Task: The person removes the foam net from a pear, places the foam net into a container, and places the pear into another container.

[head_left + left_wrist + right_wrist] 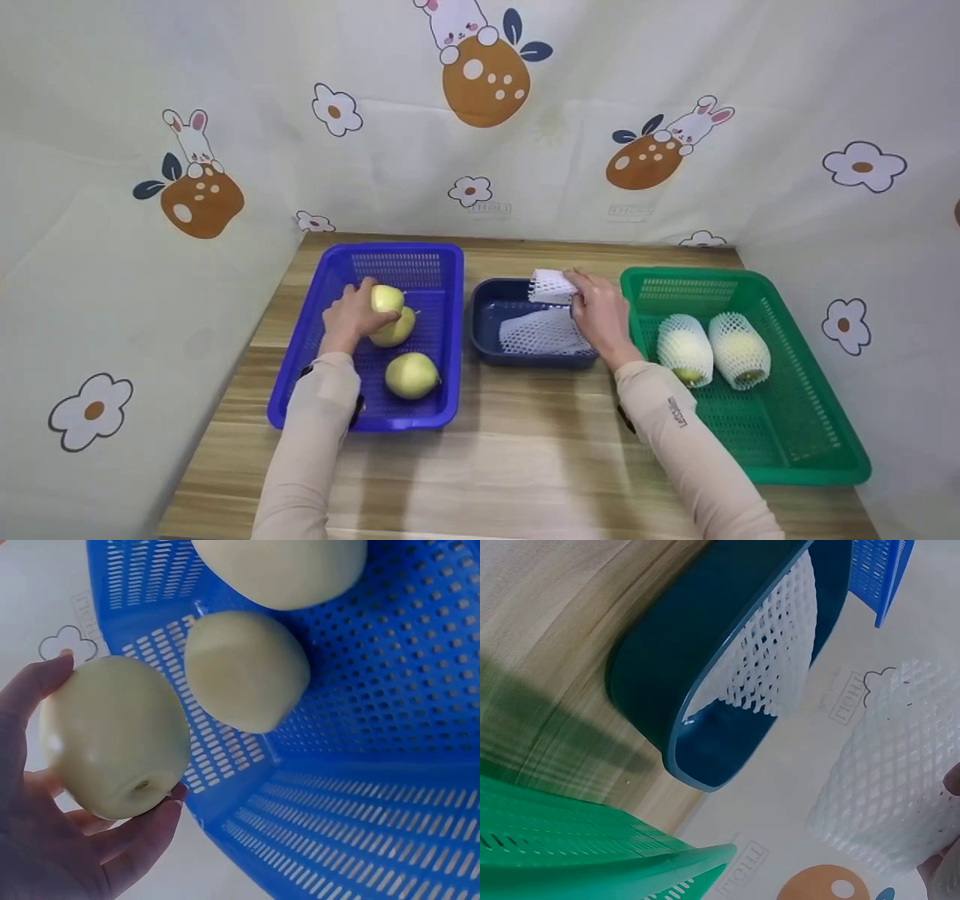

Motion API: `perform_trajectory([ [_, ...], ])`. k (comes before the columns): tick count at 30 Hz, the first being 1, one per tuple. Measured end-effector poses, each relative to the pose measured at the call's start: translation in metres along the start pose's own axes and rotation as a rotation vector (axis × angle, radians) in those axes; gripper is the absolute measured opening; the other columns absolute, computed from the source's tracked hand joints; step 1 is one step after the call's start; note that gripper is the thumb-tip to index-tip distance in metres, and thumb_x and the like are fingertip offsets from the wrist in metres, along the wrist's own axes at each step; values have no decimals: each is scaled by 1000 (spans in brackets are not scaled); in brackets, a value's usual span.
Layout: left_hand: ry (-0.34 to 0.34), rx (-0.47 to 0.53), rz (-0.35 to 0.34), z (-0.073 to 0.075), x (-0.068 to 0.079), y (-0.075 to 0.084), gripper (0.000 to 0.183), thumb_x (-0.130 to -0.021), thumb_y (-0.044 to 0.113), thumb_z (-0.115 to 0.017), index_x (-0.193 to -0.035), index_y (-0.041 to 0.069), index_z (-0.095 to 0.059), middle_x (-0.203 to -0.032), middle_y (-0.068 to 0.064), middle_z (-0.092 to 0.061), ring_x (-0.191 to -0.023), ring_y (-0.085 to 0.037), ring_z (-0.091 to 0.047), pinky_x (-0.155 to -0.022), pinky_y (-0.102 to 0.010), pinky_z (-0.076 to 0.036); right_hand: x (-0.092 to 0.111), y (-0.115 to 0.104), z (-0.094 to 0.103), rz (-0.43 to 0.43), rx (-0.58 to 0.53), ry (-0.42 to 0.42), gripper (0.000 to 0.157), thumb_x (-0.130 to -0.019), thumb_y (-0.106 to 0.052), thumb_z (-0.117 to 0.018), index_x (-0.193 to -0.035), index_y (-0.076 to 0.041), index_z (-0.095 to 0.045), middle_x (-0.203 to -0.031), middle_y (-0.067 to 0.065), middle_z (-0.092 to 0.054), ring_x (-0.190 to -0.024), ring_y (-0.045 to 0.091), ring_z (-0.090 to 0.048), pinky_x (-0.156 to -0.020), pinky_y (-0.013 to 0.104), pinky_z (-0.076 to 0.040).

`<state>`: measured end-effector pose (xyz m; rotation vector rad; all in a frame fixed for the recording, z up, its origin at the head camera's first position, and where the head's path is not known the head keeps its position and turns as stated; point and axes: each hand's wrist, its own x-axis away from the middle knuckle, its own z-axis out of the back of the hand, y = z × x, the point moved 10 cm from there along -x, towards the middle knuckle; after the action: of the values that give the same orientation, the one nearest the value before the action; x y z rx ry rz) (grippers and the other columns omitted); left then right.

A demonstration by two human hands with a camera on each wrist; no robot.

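My left hand (351, 316) grips a pale yellow-green pear (116, 736), fingers and thumb curled round it, over the blue basket (448, 375). Two more pears lie in that basket: one (396, 330) just below the held one, another (412, 376) nearer the front. In my right hand (602, 315) is a white foam net sleeve (900, 765), pinched at one end above the dark blue tray (487, 352). Another foam net sleeve (540, 334) lies flat inside the tray.
To the right stands a green basket (817, 420). It contains two pears in foam nets, a left one (685, 350) and a right one (739, 350). All the containers sit on a wood-grain table (517, 450), enclosed by a printed curtain (397, 172).
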<state>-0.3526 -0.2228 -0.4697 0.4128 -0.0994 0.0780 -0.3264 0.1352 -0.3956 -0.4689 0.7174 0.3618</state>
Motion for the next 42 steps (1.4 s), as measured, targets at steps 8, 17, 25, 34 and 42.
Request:
perform_trajectory([
  [8,-56,-46,28,-4,0,-11,78,-74,44,-63,-132,5,-31,-119,-31,-39,-102,-50,-42,-78,-58,-34,0,6,-10,-37,28,-41,34,-73,3,-53,-101,-10,-67,-104,7,-62,-88,30,-59,-54,45,-46],
  [17,-143,-120,56,-11,4,-19,81,-72,40,-65,-133,1,-30,-125,-35,-33,-110,-52,-34,-84,-59,-30,3,11,-21,-45,58,-77,32,-74,2,-55,-101,-9,-67,-103,10,-62,-88,30,-59,-56,44,-47],
  [25,-209,-153,58,-18,9,-22,75,-67,36,-69,-125,0,-39,-118,-33,-42,-105,-49,-40,-81,-56,-33,9,15,-30,-75,73,-104,32,-74,2,-56,-102,-10,-67,-103,8,-62,-86,30,-59,-51,44,-46],
  [34,-266,-165,46,-29,12,-22,72,-65,30,-72,-122,-3,-43,-114,-31,-47,-104,-47,-43,-80,-56,-34,19,15,-45,-55,60,-132,35,-72,3,-54,-102,-9,-67,-105,10,-61,-91,30,-57,-55,46,-46],
  [42,-242,-156,8,-32,17,-16,50,-59,24,-75,-97,0,-52,-97,-26,-56,-94,-45,-50,-74,-54,-37,34,11,-70,-26,12,-343,38,-71,1,-60,-109,-3,-61,-106,17,-57,-98,34,-51,-77,43,-44],
])
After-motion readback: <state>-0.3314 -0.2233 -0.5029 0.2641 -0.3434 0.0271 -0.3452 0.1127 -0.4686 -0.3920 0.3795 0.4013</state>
